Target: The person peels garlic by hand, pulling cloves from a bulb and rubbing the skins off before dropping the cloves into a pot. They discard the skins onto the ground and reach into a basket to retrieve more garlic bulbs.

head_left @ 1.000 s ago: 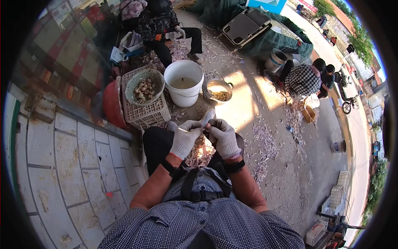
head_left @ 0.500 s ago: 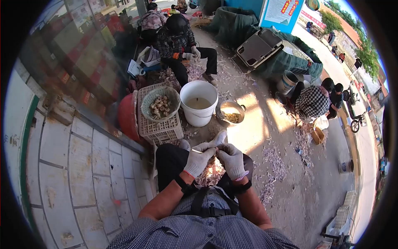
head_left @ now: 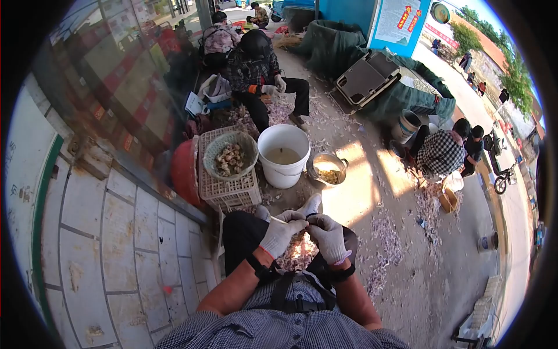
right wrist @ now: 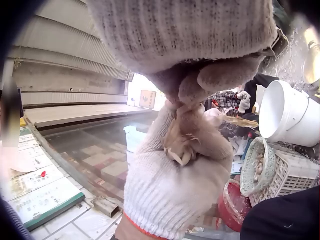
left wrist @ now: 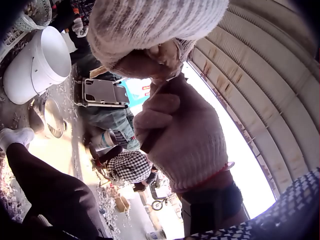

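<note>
At the lap, my left hand [head_left: 282, 235] in a white knit glove grips a garlic bulb [right wrist: 182, 142]. Its pale stalk [head_left: 278, 219] sticks out past the thumb, and papery skin peels back over the palm in the right wrist view. The gloved right hand [head_left: 328, 239] meets the left at the fingertips, right at the bulb. A small dark handle-like tool [left wrist: 151, 140] lies under its curled fingers in the left wrist view; I cannot tell its exact kind. In the head view, the fingers hide most of the bulb.
Ahead stand a white bucket [head_left: 283, 174], a metal pot [head_left: 326, 183] with pale cloves, and a mesh basket [head_left: 212, 148] of garlic bulbs on a plastic crate [head_left: 229, 195]. Garlic skins [head_left: 383, 244] litter the ground. A tiled ledge [head_left: 122, 244] runs along the left. Other people sit nearby.
The head view has swung so that the scene sits lower and farther right, with more of the far background showing. Both hands stay together at the garlic bulb.
</note>
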A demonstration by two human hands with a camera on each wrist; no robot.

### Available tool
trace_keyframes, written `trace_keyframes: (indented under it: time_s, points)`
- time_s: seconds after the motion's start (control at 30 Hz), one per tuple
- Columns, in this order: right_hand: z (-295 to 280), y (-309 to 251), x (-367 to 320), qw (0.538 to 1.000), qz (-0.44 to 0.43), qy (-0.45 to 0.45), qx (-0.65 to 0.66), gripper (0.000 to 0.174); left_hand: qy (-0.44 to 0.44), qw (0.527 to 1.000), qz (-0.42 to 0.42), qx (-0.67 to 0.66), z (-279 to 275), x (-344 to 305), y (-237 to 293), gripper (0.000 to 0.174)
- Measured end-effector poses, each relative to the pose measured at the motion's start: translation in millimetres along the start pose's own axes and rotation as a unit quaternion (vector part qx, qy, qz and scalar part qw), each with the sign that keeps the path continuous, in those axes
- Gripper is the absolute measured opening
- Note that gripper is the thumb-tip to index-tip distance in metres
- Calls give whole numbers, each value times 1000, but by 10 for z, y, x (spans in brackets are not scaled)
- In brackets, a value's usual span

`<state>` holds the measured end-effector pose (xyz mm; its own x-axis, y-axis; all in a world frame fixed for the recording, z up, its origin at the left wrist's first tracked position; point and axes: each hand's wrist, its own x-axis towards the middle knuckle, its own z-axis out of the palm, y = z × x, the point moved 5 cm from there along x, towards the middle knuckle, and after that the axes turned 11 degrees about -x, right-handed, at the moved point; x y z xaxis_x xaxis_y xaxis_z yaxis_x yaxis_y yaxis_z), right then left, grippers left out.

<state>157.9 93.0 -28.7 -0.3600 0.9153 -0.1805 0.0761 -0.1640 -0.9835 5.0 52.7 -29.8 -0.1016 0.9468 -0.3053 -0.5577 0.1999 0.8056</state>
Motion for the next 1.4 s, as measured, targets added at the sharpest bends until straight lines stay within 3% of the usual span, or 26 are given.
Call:
trace_keyframes:
  time_s: [0.23,0.37,0.5,0.57,0.63,0.73,0.8,0.9,1.03,1.2,1.4]
  points:
    - [9,20,8,999,-30,8,-8,18,-28,998,17,60,-26,44,-125,23]
    - [18,-7,10,998,-50,26,-42,18,-5,995,57,81,-37,55,-76,21]
    - [15,-42,23,997,-39,22,-61,17,22,999,25,28,-29,11,14,16]
    - [-18,-13,57,991,-71,24,-115,17,46,999,-1,-21,-36,-30,88,16]
    - [-37,-191,7,970,-62,9,-235,27,50,998,26,-30,-131,9,108,17]
    - [-77,-225,1,967,-64,-6,-246,32,32,992,6,-119,-234,71,56,14]
    - [-61,-206,8,990,-39,-81,-109,34,20,991,5,-135,-214,85,96,13]
    - [-43,-292,33,977,-69,-80,-184,35,15,990,4,-141,-182,54,125,13]
    - [-24,-626,-59,961,-57,-85,-257,32,1,997,37,-67,-191,82,125,14]
    - [-38,-602,-31,951,-86,-88,-284,27,-15,997,71,37,-144,88,171,14]
    - [-61,-611,-24,939,-113,-94,-311,27,-15,960,142,239,-71,43,305,12]
